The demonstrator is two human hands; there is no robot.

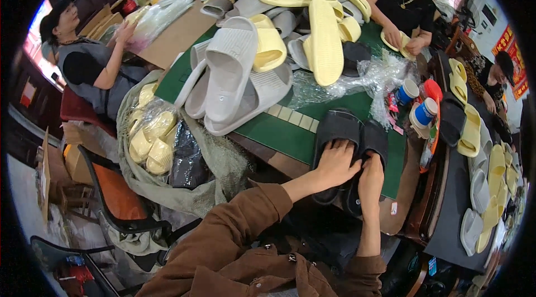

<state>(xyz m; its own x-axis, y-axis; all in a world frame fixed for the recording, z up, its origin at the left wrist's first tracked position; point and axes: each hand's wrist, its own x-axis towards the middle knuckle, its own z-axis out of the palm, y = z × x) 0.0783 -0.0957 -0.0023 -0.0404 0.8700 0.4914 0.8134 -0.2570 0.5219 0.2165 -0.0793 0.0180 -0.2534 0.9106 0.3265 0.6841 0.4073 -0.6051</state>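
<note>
A pair of black slide slippers lies side by side at the near edge of the green mat (285,151), toes pointing away from me. My left hand (336,164) reaches into the left black slipper (338,128), its fingertips going under the strap and its thumb toward the inner edge. Inside the right black slipper (373,139), my right hand (371,178) grips near the strap opening, with its fingertips partly hidden. The two hands nearly touch. Left of them on the mat is a row of small pale labels (290,117).
Grey slippers (230,68) and yellow slippers (325,40) are heaped beyond my hands. Clear plastic wrap (335,90) and blue-white rolls (426,111) lie nearby. A sack (215,168) of bagged slippers stands left. More slippers line a side table (446,219). Other people sit around.
</note>
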